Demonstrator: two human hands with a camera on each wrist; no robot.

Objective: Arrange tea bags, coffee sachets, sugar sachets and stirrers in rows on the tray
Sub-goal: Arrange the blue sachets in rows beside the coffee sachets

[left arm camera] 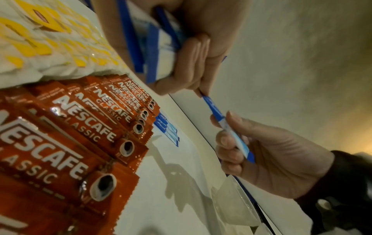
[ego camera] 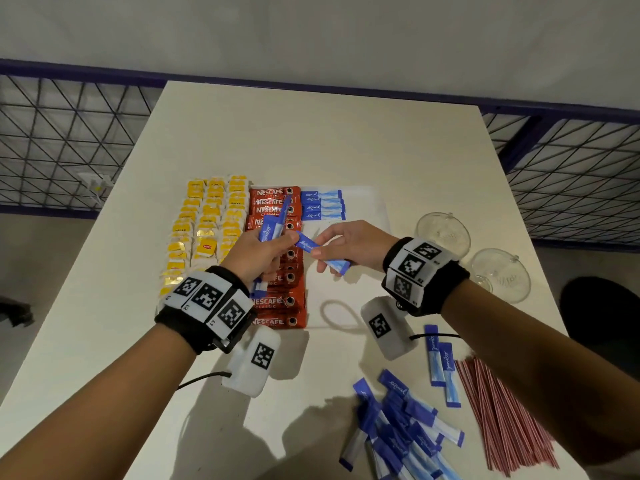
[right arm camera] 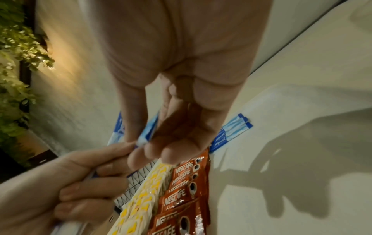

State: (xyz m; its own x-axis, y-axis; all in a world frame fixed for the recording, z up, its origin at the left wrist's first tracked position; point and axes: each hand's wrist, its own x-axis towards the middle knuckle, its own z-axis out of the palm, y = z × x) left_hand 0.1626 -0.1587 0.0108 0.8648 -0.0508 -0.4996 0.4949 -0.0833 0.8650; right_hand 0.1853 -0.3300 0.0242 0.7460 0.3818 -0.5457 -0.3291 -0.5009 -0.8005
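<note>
My left hand (ego camera: 277, 245) grips a bundle of blue sugar sachets (ego camera: 272, 230) above the red coffee sachets (ego camera: 278, 301); the bundle (left arm camera: 159, 39) also shows in the left wrist view. My right hand (ego camera: 323, 258) pinches a single sugar sachet (ego camera: 337, 264) just right of the left hand. That sachet's (left arm camera: 215, 109) dark end touches the left fingertips (left arm camera: 199, 85). On the white tray (ego camera: 367, 202) lie yellow tea bags (ego camera: 207, 230) in columns, a column of coffee sachets, and a short row of sugar sachets (ego camera: 322, 206) at the far end.
Loose sugar sachets (ego camera: 398, 434) lie heaped at the table's near right, beside a sheaf of red-striped stirrers (ego camera: 502, 417). Two glass cups (ego camera: 443, 233) (ego camera: 500, 275) stand right of the tray. Wire-mesh railing runs behind the table.
</note>
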